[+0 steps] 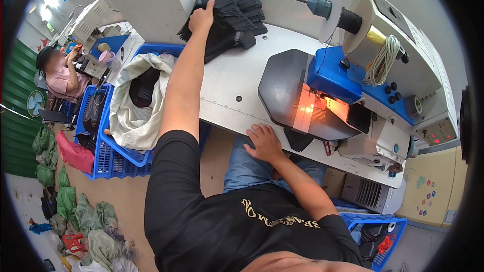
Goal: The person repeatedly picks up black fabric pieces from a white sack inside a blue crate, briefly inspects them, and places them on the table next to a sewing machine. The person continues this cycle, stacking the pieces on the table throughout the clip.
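My left hand (201, 18) is stretched out to the far side of the table, its thumb up and its fingers curled at the left edge of a fanned stack of black cut pieces (229, 7). The fingers are partly hidden, but the hand looks closed on a piece there. At the table's front edge, my right hand (265, 143) lies palm down with its fingers spread, above my thigh. It holds nothing. Beyond it stands a blue sewing machine (333, 73) with a dark octagonal plate (280, 85), lit orange at the needle. A black piece (298, 140) hangs at the plate's front edge.
Blue crates (128, 158) stand left of the table, one with a whitish sack (118, 121). A thread spool (349, 21) sits above the machine. Another person (68, 78) works at the far left. A blue basket (398, 239) is at lower right.
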The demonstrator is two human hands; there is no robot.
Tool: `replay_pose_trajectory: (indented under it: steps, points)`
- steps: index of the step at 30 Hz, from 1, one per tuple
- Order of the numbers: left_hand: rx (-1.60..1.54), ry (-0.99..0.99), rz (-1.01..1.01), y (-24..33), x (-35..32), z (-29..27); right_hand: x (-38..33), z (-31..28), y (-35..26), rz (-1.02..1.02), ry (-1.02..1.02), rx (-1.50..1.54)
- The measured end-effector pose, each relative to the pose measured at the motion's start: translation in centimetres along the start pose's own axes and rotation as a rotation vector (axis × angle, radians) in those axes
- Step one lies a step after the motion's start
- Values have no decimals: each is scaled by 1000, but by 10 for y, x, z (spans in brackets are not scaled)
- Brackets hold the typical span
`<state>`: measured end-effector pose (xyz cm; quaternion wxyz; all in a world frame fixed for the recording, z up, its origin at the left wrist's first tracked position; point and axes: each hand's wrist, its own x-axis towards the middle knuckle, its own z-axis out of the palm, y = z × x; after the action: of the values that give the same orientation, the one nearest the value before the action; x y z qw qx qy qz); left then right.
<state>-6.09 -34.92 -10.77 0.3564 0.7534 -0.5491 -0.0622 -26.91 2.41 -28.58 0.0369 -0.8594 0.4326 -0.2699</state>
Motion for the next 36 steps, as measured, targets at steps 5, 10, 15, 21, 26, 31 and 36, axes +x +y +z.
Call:
replay_pose_trajectory:
  steps: [5, 10, 15, 21, 26, 31, 36]
  points:
    - [32, -7, -53, -3, 15, 14, -2, 1, 3, 11, 9, -16]
    - [-90, -56, 39, -21, 27, 22, -1, 0, 4, 6, 18, -9]
    - [-478, -5, 84, -64, -4, 8, 2, 5, 2, 1, 17, 9]
    - [-326, 32, 198, -146, -111, -53, -3, 7, 7, 35, 19, -3]
    - [229, -31, 22, -318, -150, -96, 2, 7, -2, 17, 4, -13]
    - [392, -345, -26, -331, -205, -84, -3, 9, 4, 17, 7, -67]
    - [265, 35, 107, -306, -192, -117, 1, 9, -2, -7, 26, -58]
